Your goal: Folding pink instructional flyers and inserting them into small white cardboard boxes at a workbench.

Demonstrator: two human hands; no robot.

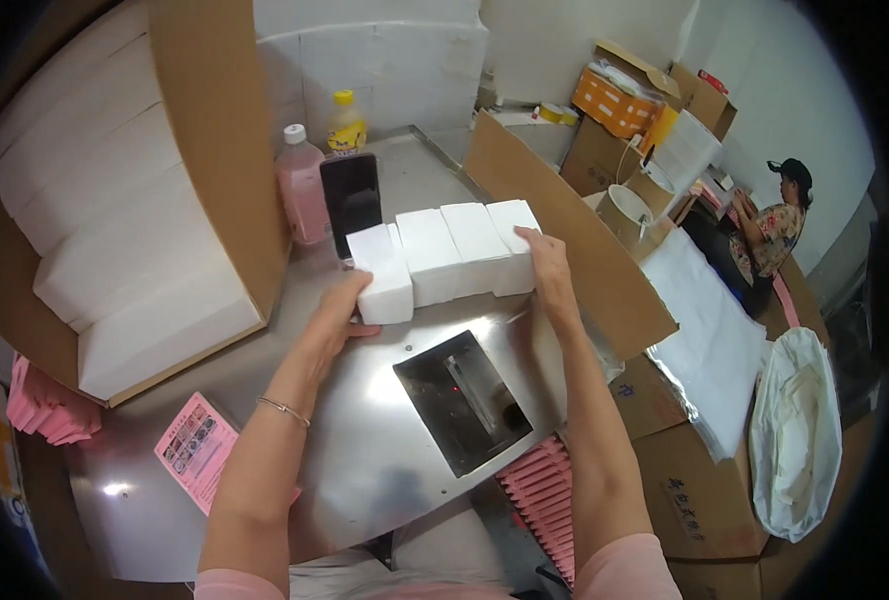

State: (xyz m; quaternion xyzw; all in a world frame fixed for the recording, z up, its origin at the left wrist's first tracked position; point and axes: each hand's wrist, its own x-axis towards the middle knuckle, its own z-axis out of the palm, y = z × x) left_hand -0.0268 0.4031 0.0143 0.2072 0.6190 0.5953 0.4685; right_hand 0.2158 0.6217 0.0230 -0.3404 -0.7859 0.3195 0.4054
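Note:
My left hand (352, 306) and my right hand (550, 262) press in on the two ends of a row of white folded tissue stacks (454, 255). Several stacks stand side by side in the row; the leftmost sits slightly askew, its top sheet lifted. Both hands are closed on the row, fingers along its outer ends. Just behind it a dark phone (352, 203) leans upright. Nearer to me, the steel table (354, 400) has a dark rectangular opening (462, 403) with a slot and a small red light inside.
At left stands a big open carton (209, 150) of white tissue blocks. A pink bottle (302, 185) and a yellow-capped bottle (345, 125) are behind the phone. A pink printed packet (196, 450) lies left, pink packets (544, 495) below. A cardboard flap (574, 240) borders the right; another person (764, 230) sits beyond.

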